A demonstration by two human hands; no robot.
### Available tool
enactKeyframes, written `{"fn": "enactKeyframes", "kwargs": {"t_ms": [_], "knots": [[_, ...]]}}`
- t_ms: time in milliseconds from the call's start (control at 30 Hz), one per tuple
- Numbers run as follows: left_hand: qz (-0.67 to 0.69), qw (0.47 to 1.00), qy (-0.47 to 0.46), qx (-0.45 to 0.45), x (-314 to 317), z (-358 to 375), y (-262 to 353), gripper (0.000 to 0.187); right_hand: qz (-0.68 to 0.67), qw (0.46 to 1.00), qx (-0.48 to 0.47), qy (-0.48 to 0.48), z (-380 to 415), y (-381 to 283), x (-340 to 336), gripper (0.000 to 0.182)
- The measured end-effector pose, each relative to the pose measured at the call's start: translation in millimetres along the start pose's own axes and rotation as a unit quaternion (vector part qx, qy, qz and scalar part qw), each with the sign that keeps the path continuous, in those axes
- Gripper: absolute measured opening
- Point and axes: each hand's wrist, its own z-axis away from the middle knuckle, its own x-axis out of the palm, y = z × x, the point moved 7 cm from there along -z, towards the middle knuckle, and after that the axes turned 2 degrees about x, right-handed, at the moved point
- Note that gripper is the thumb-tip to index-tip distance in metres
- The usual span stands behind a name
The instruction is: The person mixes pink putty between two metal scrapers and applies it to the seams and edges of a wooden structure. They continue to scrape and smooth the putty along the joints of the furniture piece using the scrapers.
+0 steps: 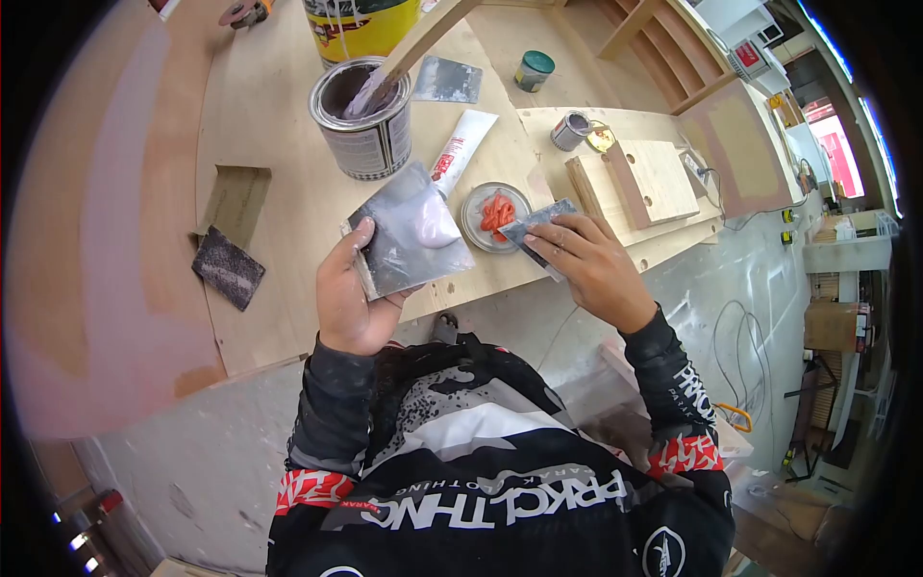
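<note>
Plywood makes up the workbench (288, 221), whose near edge runs just beyond both hands. Toward its far edge stands an open can (361, 117) of pale filler with a wooden stir stick (409, 48) leaning in it; just beside the can lies a white tube (461, 142). The left hand (354, 288) pinches a grey mixing board (411, 236) at its near-left corner, thumb on top, a pale dollop of filler (433, 226) on its face. The right hand (588, 264) is closed on a small grey spreader (536, 226), its blade touching the rim of a metal lid (494, 215) holding red hardener (496, 210). Judging by this, keep the board level and scoop only a little red, blade held shallow.
</note>
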Motion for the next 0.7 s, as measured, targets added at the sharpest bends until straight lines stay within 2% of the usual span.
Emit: {"fn": "enactKeyframes", "kwargs": {"t_ms": [100, 200, 300, 367, 500, 567, 600, 700], "knots": [[-0.006, 1.0, 0.017, -0.007, -9, -1, -5, 0.035, 0.005, 1.0, -0.006, -0.008, -2, 1, 4, 0.046], [-0.012, 1.0, 0.018, -0.009, -19, 0, -8, 0.039, 0.002, 1.0, -0.015, -0.016, -1, 3, -8, 0.055], [-0.02, 1.0, 0.015, -0.015, -20, 2, -10, 0.039, -0.045, 0.999, 0.015, -0.008, -4, 0, -32, 0.053], [-0.024, 0.999, 0.015, -0.018, -16, 2, -13, 0.039, -0.078, 0.995, 0.026, 0.06, -3, -8, -51, 0.052], [-0.033, 0.997, -0.029, -0.071, -4, 8, -27, 0.036, -0.094, 0.988, 0.004, 0.12, -2, -46, -62, 0.057], [-0.042, 0.993, -0.054, -0.097, 0, 11, -34, 0.036, -0.082, 0.99, -0.019, 0.113, 0, -70, -61, 0.052], [-0.079, 0.99, -0.067, -0.093, 1, 11, -35, 0.034, -0.037, 0.997, -0.038, 0.059, 2, -79, -55, 0.049], [-0.138, 0.98, -0.097, -0.105, 5, 22, -30, 0.031, 0.002, 0.999, -0.014, 0.046, 17, -93, -67, 0.047]]}}
